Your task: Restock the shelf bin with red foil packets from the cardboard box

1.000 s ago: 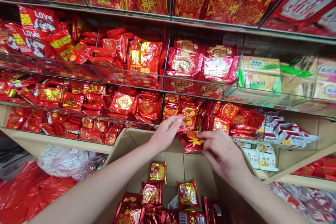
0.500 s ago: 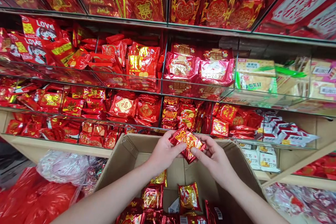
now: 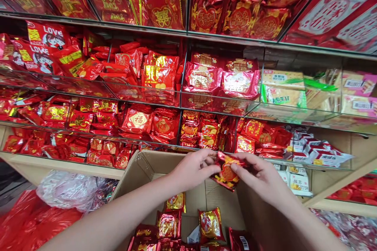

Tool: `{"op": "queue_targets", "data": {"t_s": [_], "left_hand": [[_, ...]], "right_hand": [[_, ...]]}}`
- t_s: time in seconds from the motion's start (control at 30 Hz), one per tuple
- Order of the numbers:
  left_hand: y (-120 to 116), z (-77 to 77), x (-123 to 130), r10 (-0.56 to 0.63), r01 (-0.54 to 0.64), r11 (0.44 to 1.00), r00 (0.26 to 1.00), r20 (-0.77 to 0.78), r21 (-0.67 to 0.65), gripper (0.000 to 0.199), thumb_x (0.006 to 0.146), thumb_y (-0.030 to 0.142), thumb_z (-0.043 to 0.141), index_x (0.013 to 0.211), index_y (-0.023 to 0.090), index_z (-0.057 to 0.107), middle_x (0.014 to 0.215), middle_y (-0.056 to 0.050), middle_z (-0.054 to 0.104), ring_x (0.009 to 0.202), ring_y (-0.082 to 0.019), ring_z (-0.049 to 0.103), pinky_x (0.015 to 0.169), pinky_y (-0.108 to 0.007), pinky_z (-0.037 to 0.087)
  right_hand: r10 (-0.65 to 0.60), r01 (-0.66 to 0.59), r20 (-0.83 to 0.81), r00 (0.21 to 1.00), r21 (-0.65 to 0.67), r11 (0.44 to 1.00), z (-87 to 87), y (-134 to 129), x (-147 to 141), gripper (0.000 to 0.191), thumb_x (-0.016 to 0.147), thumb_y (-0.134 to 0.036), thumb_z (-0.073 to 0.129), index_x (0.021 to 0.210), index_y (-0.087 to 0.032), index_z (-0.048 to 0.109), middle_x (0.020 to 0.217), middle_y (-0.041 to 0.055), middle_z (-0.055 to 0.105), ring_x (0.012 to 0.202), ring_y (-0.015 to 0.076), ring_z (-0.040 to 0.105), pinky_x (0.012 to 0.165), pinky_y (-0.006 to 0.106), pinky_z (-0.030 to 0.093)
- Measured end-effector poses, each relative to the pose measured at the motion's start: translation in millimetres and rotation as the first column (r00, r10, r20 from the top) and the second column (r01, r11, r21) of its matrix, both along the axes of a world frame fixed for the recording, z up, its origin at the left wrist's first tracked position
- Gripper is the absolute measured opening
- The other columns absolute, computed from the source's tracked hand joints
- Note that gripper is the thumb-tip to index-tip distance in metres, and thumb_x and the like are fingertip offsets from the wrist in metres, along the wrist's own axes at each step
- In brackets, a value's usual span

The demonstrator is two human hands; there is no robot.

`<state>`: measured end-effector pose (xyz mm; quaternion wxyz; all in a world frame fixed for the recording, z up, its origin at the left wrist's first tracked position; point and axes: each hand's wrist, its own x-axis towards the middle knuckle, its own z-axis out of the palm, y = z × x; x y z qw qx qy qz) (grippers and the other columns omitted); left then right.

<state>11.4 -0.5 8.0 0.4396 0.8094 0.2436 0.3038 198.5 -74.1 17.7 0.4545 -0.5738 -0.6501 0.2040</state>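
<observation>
A shiny red-and-gold wrapped snack packet (image 3: 228, 172) is held between my two hands, over the far part of an open cardboard box (image 3: 153, 164). My left hand (image 3: 196, 168) has its thumb and fingers closed on the packet's left edge. My right hand (image 3: 259, 172) grips the right side, its thumb pressed on the printed front. Below, several similar packets lie in the box, among them a gold-fronted packet (image 3: 210, 224) and a red packet (image 3: 168, 224). The packet's back is hidden.
Shelves with clear fronts hold many red packets (image 3: 137, 119) ahead. To the right are pale cracker packs (image 3: 282, 86) and white packets (image 3: 299, 182). A red plastic bag (image 3: 38, 223) and a clear bag of goods (image 3: 67, 188) lie at lower left.
Both hands and the packet have moved right and slightly down. The packet has been tilted a little, and both hands still hold it.
</observation>
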Motion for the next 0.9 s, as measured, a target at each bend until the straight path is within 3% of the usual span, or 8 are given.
{"op": "queue_targets", "data": {"t_s": [0.07, 0.13, 0.23, 0.3, 0.4, 0.53, 0.73, 0.9], "left_hand": [[12.6, 5.8, 5.7, 0.096, -0.097, 0.979, 0.995, 0.013, 0.182, 0.025, 0.082, 0.029, 0.043, 0.100, 0.016, 0.055, 0.089, -0.005, 0.061, 0.081, -0.014, 0.056, 0.075, -0.028, 0.046], [29.7, 9.7, 15.4, 0.174, -0.160, 0.900, 0.985, 0.001, 0.405, 0.026, 0.084, 0.027, 0.039, 0.098, 0.016, 0.059, 0.104, -0.007, 0.058, 0.099, -0.015, 0.051, 0.089, -0.031, 0.039], [57.3, 10.8, 37.2, 0.264, -0.138, 0.786, 0.956, -0.125, 0.603, 0.030, 0.084, 0.030, 0.038, 0.107, 0.022, 0.057, 0.127, -0.007, 0.042, 0.118, -0.020, 0.036, 0.099, -0.037, 0.029], [71.7, 9.5, 53.8, 0.338, -0.122, 0.752, 0.915, -0.221, 0.648, 0.034, 0.083, 0.037, 0.038, 0.114, 0.030, 0.051, 0.135, -0.004, 0.033, 0.124, -0.025, 0.026, 0.098, -0.046, 0.026], [82.4, 6.1, 73.6, 0.432, -0.122, 0.697, 0.858, -0.278, 0.706, 0.040, 0.082, 0.042, 0.038, 0.121, 0.035, 0.041, 0.138, -0.003, 0.028, 0.126, -0.029, 0.021, 0.094, -0.056, 0.024], [82.6, -0.2, 82.5, 0.509, -0.149, 0.610, 0.826, -0.242, 0.778, 0.049, 0.083, 0.040, 0.037, 0.130, 0.029, 0.029, 0.138, -0.004, 0.027, 0.126, -0.027, 0.019, 0.093, -0.055, 0.023], [82.6, -8.6, 81.2, 0.527, -0.171, 0.585, 0.823, -0.212, 0.793, 0.051, 0.083, 0.039, 0.035, 0.131, 0.026, 0.025, 0.138, -0.004, 0.029, 0.126, -0.026, 0.018, 0.094, -0.052, 0.023], [82.2, -8.4, 80.8, 0.530, -0.192, 0.573, 0.828, -0.182, 0.796, 0.050, 0.082, 0.039, 0.036, 0.130, 0.026, 0.029, 0.137, -0.003, 0.031, 0.125, -0.027, 0.021, 0.092, -0.051, 0.024]], "right_hand": [[-0.173, 0.179, -0.110, 0.979, 0.053, 0.982, 3.1, 5.3, 14.1, 0.030, 0.069, -0.040, 0.060, 0.089, -0.018, 0.054, 0.072, 0.0024, 0.059, 0.059, 0.0139, 0.056, 0.055, 0.027, 0.048], [-0.292, 0.327, -0.309, 0.905, 0.069, 0.942, 5.6, 14.3, 24.6, 0.039, 0.065, -0.040, 0.064, 0.095, -0.020, 0.048, 0.072, 0.0010, 0.057, 0.055, 0.0137, 0.055, 0.051, 0.028, 0.049], [-0.283, 0.350, -0.458, 0.843, 0.065, 0.935, 9.0, 30.7, 28.4, 0.056, 0.063, -0.036, 0.066, 0.109, -0.023, 0.036, 0.077, 0.0003, 0.052, 0.064, 0.0166, 0.057, 0.056, 0.033, 0.051], [-0.304, 0.368, -0.347, 0.887, 0.137, 0.920, 10.4, 41.1, 24.6, 0.058, 0.066, -0.034, 0.062, 0.114, -0.023, 0.032, 0.082, 0.0023, 0.051, 0.071, 0.0180, 0.057, 0.060, 0.035, 0.051], [-0.454, 0.410, 0.033, 0.891, 0.373, 0.832, 9.2, 55.7, 18.9, 0.048, 0.074, -0.030, 0.053, 0.117, -0.020, 0.034, 0.098, 0.0083, 0.050, 0.083, 0.0195, 0.052, 0.069, 0.036, 0.047], [-0.551, 0.316, 0.371, 0.747, 0.530, 0.787, 0.3, 72.3, 23.4, 0.025, 0.082, -0.025, 0.041, 0.105, -0.016, 0.045, 0.098, 0.0100, 0.051, 0.091, 0.0205, 0.047, 0.075, 0.034, 0.041], [-0.686, 0.390, 0.574, 0.446, 0.566, 0.727, -6.7, 82.5, 28.5, 0.024, 0.086, -0.036, 0.037, 0.096, -0.016, 0.047, 0.086, 0.0080, 0.053, 0.082, 0.0202, 0.050, 0.059, 0.027, 0.035], [-0.666, 0.411, 0.700, 0.258, 0.544, 0.732, 3.7, 97.9, 20.6, 0.023, 0.088, -0.035, 0.033, 0.091, -0.016, 0.046, 0.082, 0.0063, 0.053, 0.074, 0.0179, 0.050, 0.048, 0.025, 0.025]]}}
